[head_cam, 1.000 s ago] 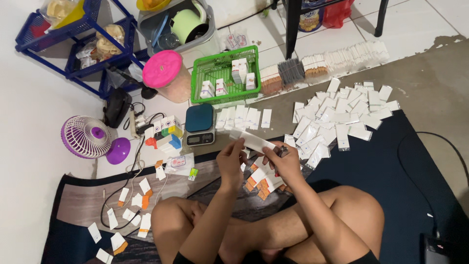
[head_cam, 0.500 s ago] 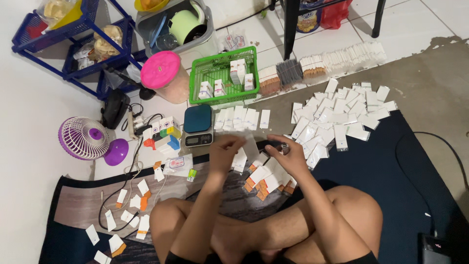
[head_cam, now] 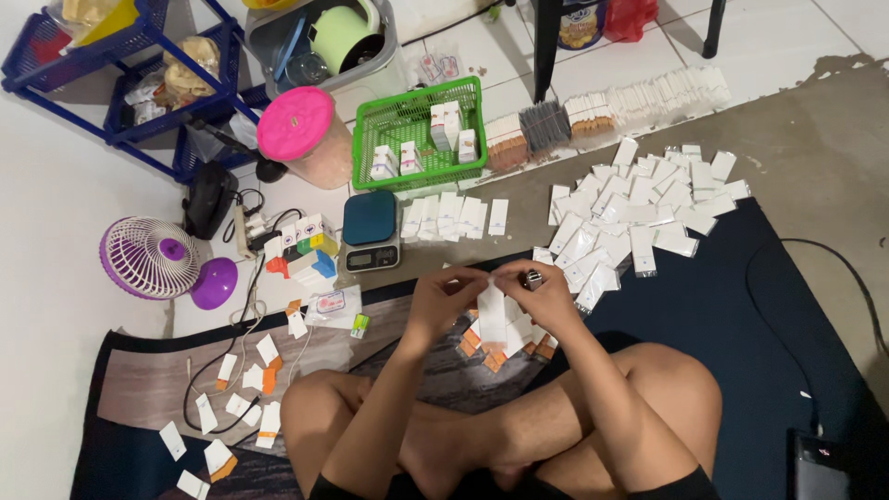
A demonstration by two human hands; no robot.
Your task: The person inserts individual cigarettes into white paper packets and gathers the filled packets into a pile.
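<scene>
At the centre of the frame, the left hand and the right hand meet over a small white packet, which hangs upright between them just above the crossed legs. The fingers of both hands are pinched together on the packet's top edge, one hand at each corner. Something small and dark sits against the right hand, too small to make out.

Directly below the packet lies a loose heap of white and orange packets on the dark mat. Right of centre spreads a wide pile of clear sleeves; a digital scale sits left of centre, with a green basket above it.

As a judgement: the hold is only a fingertip pinch at the top rim, so the packet could slip and land in the heap beneath, where it would be hard to tell from the others. Pulling the two corners unevenly could also crease or tear its thin edge
</scene>
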